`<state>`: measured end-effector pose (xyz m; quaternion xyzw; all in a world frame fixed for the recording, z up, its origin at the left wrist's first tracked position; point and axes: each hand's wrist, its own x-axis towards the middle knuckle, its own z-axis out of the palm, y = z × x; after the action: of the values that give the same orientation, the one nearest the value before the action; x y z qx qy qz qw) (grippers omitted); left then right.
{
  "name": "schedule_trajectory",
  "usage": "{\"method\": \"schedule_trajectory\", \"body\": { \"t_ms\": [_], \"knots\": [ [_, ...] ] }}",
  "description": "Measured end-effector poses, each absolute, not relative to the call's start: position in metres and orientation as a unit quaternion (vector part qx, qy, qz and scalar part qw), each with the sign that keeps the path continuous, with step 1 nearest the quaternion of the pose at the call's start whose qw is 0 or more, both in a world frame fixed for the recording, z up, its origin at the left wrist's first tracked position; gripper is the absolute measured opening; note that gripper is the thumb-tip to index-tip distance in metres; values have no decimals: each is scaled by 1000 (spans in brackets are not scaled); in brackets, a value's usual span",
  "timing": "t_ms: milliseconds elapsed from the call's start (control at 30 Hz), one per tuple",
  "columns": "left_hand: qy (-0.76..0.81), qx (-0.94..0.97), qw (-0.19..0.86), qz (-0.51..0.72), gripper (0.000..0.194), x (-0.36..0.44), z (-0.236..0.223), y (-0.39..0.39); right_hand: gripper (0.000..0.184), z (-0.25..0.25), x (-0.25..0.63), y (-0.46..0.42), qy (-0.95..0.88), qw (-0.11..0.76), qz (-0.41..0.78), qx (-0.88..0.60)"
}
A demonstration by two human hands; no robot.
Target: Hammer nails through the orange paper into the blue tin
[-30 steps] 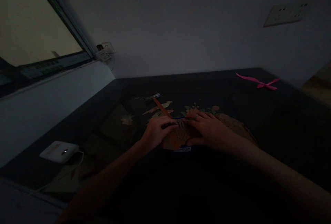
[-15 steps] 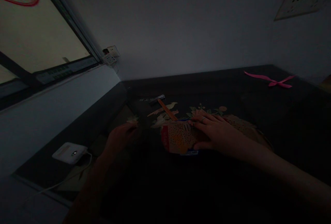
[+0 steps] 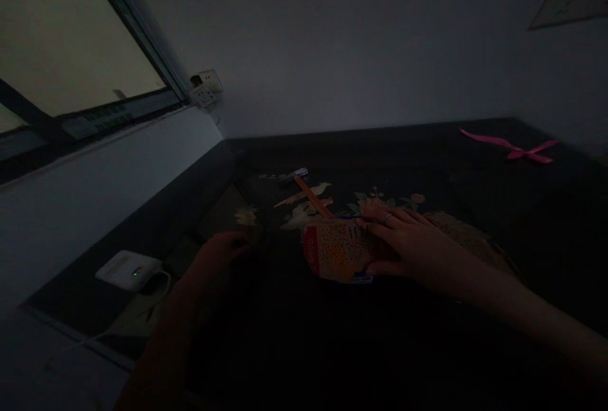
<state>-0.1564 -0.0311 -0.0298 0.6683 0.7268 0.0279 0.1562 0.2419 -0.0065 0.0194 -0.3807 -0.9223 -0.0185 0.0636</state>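
On the dark tabletop lies a flat, brown, black-speckled package [image 3: 335, 249] with a red band at its left end and blue along its edges. My right hand [image 3: 403, 233], wearing a ring, lies across it, fingers at the far edge and thumb near the close edge. A hammer [image 3: 313, 197] with a wooden handle and metal head lies just beyond, its handle end meeting the package. Off to the left, my left hand [image 3: 223, 252] rests low over the table with loosely curved fingers and a gap at the thumb. Nothing shows in it; the dimness hides detail.
A white device [image 3: 129, 270] with a cable sits on the table's left side. The pink ribbon [image 3: 522, 152] lies at the far right. A power strip [image 3: 203, 94] is in the wall corner beside the window. Printed flowers and birds decorate the dark table [image 3: 266, 161].
The view has shifted slightly, moving the scene to the right. My left hand has drawn back a little from the printed flower. My right hand stays on the package.
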Motion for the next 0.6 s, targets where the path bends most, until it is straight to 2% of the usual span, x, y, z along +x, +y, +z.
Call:
{"method": "schedule_trajectory", "body": {
  "t_ms": [300, 600],
  "knots": [
    [717, 677, 146, 73, 32, -159, -35, -32, 64, 20, 242, -7, -924, 62, -21, -376],
    [709, 677, 94, 175, 27, -151, -35, -28, 65, 22, 241, -7, -925, 71, -18, -372]
  ]
}}
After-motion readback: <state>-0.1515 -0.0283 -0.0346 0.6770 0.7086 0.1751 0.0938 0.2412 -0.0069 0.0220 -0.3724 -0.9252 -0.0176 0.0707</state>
